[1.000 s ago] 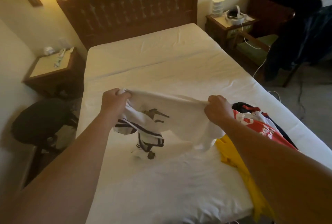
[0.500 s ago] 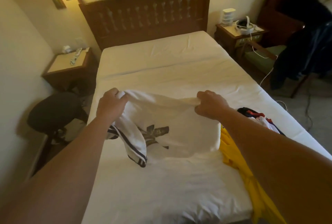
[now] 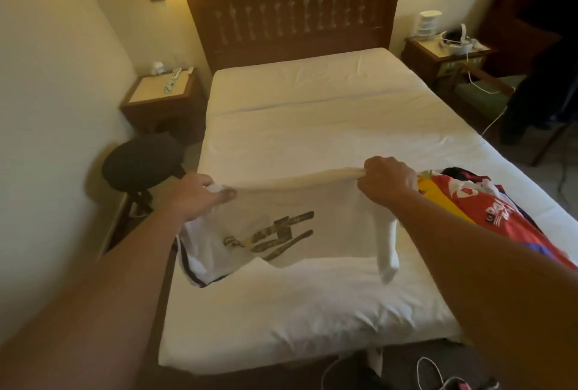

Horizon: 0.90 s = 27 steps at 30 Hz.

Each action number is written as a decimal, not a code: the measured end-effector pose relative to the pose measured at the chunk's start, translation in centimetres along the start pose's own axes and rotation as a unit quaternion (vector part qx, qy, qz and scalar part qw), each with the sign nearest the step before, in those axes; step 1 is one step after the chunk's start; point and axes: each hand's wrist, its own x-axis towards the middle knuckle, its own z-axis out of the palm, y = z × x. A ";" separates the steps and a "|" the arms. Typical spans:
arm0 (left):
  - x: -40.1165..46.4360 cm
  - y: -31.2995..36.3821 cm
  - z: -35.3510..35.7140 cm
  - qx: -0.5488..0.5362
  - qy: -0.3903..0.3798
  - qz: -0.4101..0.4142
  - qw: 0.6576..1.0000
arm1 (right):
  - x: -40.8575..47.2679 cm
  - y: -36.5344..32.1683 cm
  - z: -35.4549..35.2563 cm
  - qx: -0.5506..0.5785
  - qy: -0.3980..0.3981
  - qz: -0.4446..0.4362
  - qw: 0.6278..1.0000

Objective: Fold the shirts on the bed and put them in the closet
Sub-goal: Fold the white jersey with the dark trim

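hands wider apart; white shirt stretched flat

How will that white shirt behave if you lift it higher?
Probably floppy: the white shirt sags between the left hand and right hand, one sleeve dangling. Likely light, since a pinch at each grip holds it. It should drape, not slide.

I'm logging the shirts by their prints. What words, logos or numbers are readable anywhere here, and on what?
White shirt, held up by the left hand and right hand: dark gold print, creased and blurred, unreadable.
Red shirt in the pile on the bed: large white lettering, partly folded under; looks like "BA" or "DA", not certain. A small emblem beside it is too small to read.
Nothing else readable.
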 end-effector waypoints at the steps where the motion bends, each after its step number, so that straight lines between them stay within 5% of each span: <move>1: -0.6 -0.4 -0.7 0.028 -0.043 0.004 0.999 | -0.7 -0.1 -0.1 0.004 0.000 0.004 1.000; 7: -3.6 -0.3 -3.1 0.172 -0.243 -0.060 0.953 | -3.7 -0.8 -0.9 0.030 -0.079 0.008 0.996; 13: -4.6 2.0 -7.8 -0.037 -0.282 -0.176 0.943 | -2.5 -1.1 -3.9 0.090 -0.139 0.012 0.986; 18: 0.0 3.7 -9.3 0.030 -0.277 -0.176 0.944 | 2.0 -1.6 -4.6 0.071 -0.084 0.013 0.994; 21: 4.8 3.1 -7.3 0.208 -0.196 -0.120 0.951 | 4.6 -1.9 -2.6 -0.002 -0.055 -0.009 0.998; 27: 15.9 -0.9 1.1 0.309 -0.062 -0.087 0.945 | 14.1 -0.5 6.0 -0.089 -0.082 -0.062 0.991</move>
